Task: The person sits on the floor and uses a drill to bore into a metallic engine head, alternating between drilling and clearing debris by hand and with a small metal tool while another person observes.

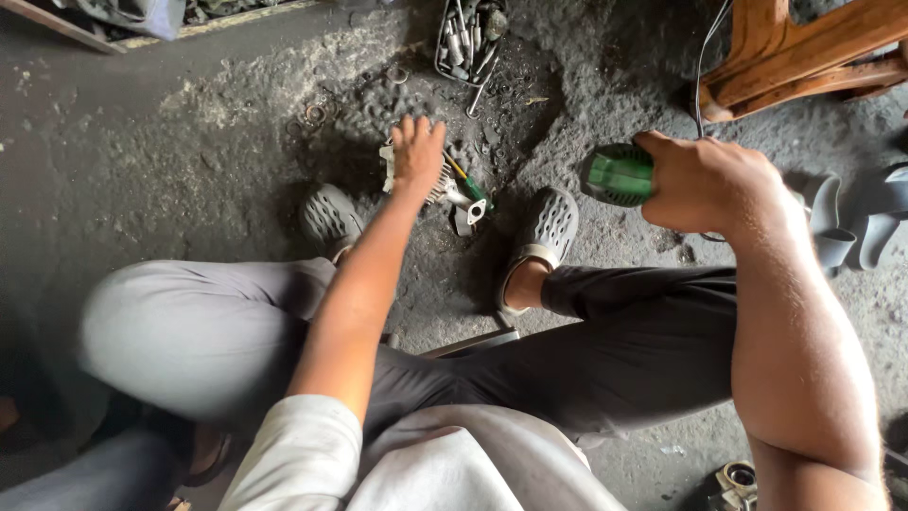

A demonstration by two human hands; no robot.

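Our left hand (417, 151) presses flat, fingers spread, on the finned metal part (445, 185) at twelve o'clock; our right hand (705, 185) grips the green power tool (619, 175) at two o'clock, not yet applied.

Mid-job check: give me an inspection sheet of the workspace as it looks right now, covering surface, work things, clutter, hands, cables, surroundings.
Surface: dark, grimy concrete floor, oil-stained and gritty.
Work things: finned metal engine part on the floor between the feet; green-handled screwdriver lying against it; green power tool.
Clutter: wire basket of metal tools; small rings and washers loose on the floor.
Hands: left hand rests on the engine part; right hand grips the power tool off the floor.
Cables: thin cable running up from behind the right hand.
Surroundings: wooden stool at upper right; grey rubber pieces at right; person's grey clogs.
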